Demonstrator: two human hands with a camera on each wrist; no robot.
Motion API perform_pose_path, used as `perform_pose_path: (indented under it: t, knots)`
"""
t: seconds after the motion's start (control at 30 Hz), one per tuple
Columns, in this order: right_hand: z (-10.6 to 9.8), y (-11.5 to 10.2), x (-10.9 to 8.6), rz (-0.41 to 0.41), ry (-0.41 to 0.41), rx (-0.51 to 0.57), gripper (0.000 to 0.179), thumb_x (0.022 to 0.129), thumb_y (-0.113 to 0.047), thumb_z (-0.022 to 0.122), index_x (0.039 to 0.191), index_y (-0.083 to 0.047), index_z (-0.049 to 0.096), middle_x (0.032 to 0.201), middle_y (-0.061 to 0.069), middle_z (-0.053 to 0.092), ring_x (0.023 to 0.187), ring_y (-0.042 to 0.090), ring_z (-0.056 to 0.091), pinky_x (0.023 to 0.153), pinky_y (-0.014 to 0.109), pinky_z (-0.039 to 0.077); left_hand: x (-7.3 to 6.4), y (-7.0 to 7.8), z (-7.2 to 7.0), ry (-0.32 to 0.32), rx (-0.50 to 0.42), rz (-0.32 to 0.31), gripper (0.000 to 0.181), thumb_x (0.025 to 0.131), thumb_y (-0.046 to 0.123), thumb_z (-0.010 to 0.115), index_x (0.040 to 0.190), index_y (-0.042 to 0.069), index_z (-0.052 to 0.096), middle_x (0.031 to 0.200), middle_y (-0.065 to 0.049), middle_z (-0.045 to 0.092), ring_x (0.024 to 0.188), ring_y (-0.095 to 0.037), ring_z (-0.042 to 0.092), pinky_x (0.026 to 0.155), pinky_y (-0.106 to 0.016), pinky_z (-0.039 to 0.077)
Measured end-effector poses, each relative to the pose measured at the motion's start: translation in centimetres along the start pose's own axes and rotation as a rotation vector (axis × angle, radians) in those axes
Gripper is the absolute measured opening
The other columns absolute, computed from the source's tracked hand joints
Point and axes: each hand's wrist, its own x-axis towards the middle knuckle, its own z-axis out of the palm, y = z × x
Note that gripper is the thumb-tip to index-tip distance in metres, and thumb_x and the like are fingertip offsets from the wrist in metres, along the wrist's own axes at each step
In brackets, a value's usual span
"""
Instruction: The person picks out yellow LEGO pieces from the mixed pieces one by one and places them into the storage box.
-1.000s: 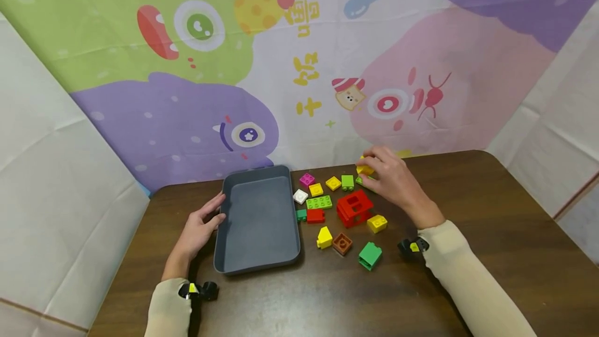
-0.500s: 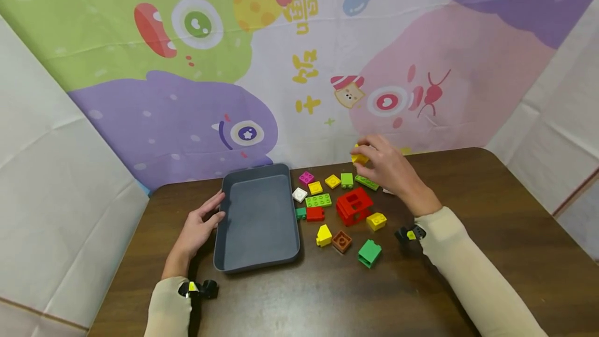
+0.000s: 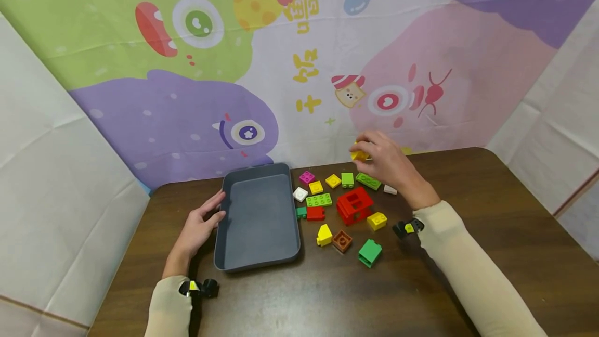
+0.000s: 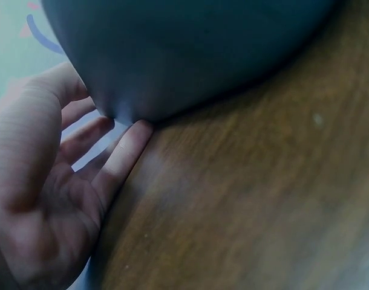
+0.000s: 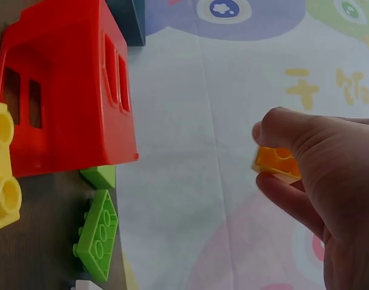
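Note:
My right hand [image 3: 385, 163] pinches a yellow building brick [image 5: 276, 162] between thumb and fingers, raised above the back of the table. Part of the brick is hidden by the hand. Below it lie a light green brick [image 3: 368, 181] and a small whitish brick [image 3: 390, 190]. At the left, my left hand [image 3: 197, 229] rests against the outer left side of a dark grey tray [image 3: 256, 264]. In the left wrist view its fingertips touch the edge of that tray [image 4: 190, 54].
Right of the tray lie several loose bricks, among them a red window-frame block [image 3: 354, 207], a light green brick [image 3: 318, 200], a brown brick [image 3: 342, 241] and a green brick [image 3: 370, 253]. A printed cloth [image 3: 309, 134] hangs behind the table.
My right hand has lifted the yellow brick up from the back of the table and a little left, uncovering the light green and whitish bricks. The left hand stays at the tray.

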Motion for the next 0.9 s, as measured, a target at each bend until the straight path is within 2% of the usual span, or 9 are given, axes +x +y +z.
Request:
perform_pose_path:
  t: [0.47, 0.7, 0.9]
  knots:
    - [0.7, 0.1, 1.2, 0.109, -0.152, 0.056, 0.023, 0.092, -0.004, 0.089, 0.115, -0.002, 0.085, 0.115, 0.017, 0.073, 0.107, 0.035, 0.065, 0.096, 0.051, 0.062, 0.2, -0.2, -0.1, -0.002, 0.019, 0.003, 0.058, 0.116, 0.008, 0.06, 0.172, 0.004, 0.045, 0.187, -0.017, 0.031, 0.167, -0.052, 0.039, 0.095, -0.016, 0.056]
    - [1.3, -0.4, 2.0, 0.105, -0.179, 0.053, 0.02, 0.094, -0.003, 0.088, 0.114, -0.002, 0.086, 0.114, 0.016, 0.072, 0.106, 0.034, 0.065, 0.095, 0.05, 0.06, 0.1, -0.4, -0.1, 0.006, 0.012, 0.004, 0.058, 0.116, 0.007, 0.06, 0.172, 0.004, 0.045, 0.187, -0.017, 0.031, 0.167, -0.052, 0.039, 0.094, -0.014, 0.055]
    - [1.9, -0.8, 2.4, 0.139, -0.216, 0.061, 0.02, 0.094, -0.005, 0.089, 0.113, -0.002, 0.086, 0.113, 0.015, 0.072, 0.106, 0.034, 0.065, 0.096, 0.049, 0.06, 0.2, -0.4, -0.1, 0.006, 0.006, 0.009, 0.058, 0.115, 0.007, 0.06, 0.171, 0.003, 0.045, 0.187, -0.017, 0.031, 0.167, -0.052, 0.039, 0.093, -0.014, 0.055]
